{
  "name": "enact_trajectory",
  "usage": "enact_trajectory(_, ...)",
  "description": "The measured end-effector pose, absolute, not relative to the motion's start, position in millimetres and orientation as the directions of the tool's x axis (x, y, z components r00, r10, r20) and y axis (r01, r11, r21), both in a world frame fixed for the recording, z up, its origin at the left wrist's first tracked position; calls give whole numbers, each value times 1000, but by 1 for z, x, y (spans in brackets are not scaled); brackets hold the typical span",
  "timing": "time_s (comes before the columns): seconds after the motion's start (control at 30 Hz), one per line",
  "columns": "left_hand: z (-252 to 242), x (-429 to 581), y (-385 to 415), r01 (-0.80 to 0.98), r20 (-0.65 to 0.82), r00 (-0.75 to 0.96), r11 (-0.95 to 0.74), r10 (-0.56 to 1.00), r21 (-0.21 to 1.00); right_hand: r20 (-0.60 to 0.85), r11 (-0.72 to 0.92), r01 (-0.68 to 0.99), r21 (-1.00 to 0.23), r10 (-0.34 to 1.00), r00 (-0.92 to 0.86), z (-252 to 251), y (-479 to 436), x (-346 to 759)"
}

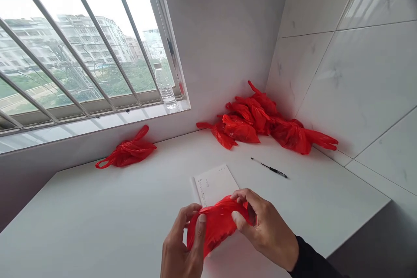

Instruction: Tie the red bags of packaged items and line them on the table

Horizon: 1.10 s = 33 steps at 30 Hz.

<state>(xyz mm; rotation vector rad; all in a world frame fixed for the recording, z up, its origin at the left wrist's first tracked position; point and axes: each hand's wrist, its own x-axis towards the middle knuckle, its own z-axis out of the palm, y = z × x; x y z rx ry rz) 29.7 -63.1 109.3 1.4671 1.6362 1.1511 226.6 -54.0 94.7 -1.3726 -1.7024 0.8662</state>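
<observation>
Between my two hands a red plastic bag (216, 226) is held up over the near part of the white table. The thumb of my left hand (189, 239) presses on its left side, with the fingers behind. My right hand (260, 226) grips the right side, thumb in front and fingers curled over the upper edge. What the bag contains, if anything, is hidden. Just beyond it lies a white notebook (216, 182) with small print on its cover, its lower part covered by the bag. A black pen (269, 168) rests to the right of the notebook.
Several red plastic bags (260, 117) are heaped in the back corner against the walls. Another knotted red bag (132, 152) lies at the table's back left. A clear bottle (165, 89) stands on the sill by the barred window. The table's right edge (361, 226) is near.
</observation>
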Motion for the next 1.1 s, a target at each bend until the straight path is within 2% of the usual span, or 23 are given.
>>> enact_trajectory(0.1, 113, 35, -66, 416, 125, -134, -59, 983, 908, 178, 226, 439, -870, 973, -150, 97, -52, 223)
enact_trajectory(0.27, 114, 20, -61, 214, -78, -227, 128, 971, 968, 99, 105, 371, -922, 994, -35, 93, -53, 229)
enact_trajectory(0.37, 114, 14, -58, 47, -151, -204, 164, 967, 985, 32, 33, 264, -964, 999, -9, 91, -54, 233)
enact_trajectory(0.43, 117, 16, -58, 7, -159, -182, 163, 970, 987, 15, 20, 202, -979, 1000, -24, 93, -54, 233)
enact_trajectory(0.6, 126, 23, -63, 24, -154, -176, 161, 972, 987, 42, 57, 200, -978, 996, -82, 104, -57, 227)
enact_trajectory(0.7, 128, 21, -62, -143, -132, -171, 108, 976, 984, 99, 115, 209, -971, 991, -87, 112, -63, 222)
enact_trajectory(0.77, 130, 22, -63, -214, -119, -95, 97, 988, 972, 162, 180, 225, -958, 982, -98, 116, -66, 219)
enact_trajectory(0.87, 135, 33, -73, -41, -117, -55, 115, 992, 992, 246, 277, 269, -923, 959, -142, 118, -68, 212)
enact_trajectory(0.97, 144, 46, -86, 180, -58, -176, 90, 983, 980, 279, 338, 350, -873, 937, -210, 117, -66, 207)
enact_trajectory(1.0, 148, 49, -88, 198, -41, -187, 78, 982, 977, 278, 352, 377, -857, 931, -237, 117, -65, 207)
enact_trajectory(1.1, 157, 49, -86, 120, -54, -25, 57, 998, 991, 276, 356, 406, -842, 930, -244, 123, -62, 209)
